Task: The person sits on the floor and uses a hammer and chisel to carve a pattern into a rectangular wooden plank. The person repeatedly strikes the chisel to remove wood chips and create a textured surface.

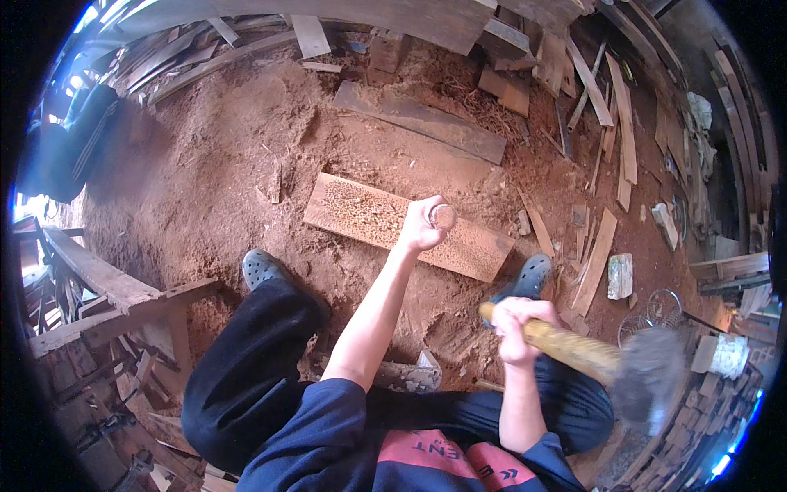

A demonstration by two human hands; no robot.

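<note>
A wooden board, its top pitted with many small gouges, lies on the ground between my feet. Above its middle, my left hand is closed around an upright chisel. Only the round wooden butt of it faces me; the blade is hidden below the fist. My right hand grips the yellowish wooden handle of a hammer over my right knee. Its heavy grey head points out to the right, smeared by motion, well apart from the chisel.
A darker plank lies beyond the board on reddish, dusty ground. Loose offcuts and long strips scatter to the right. At the left stands a wooden frame; a person in dark clothing is at the far left. Stacked wood rises at lower right.
</note>
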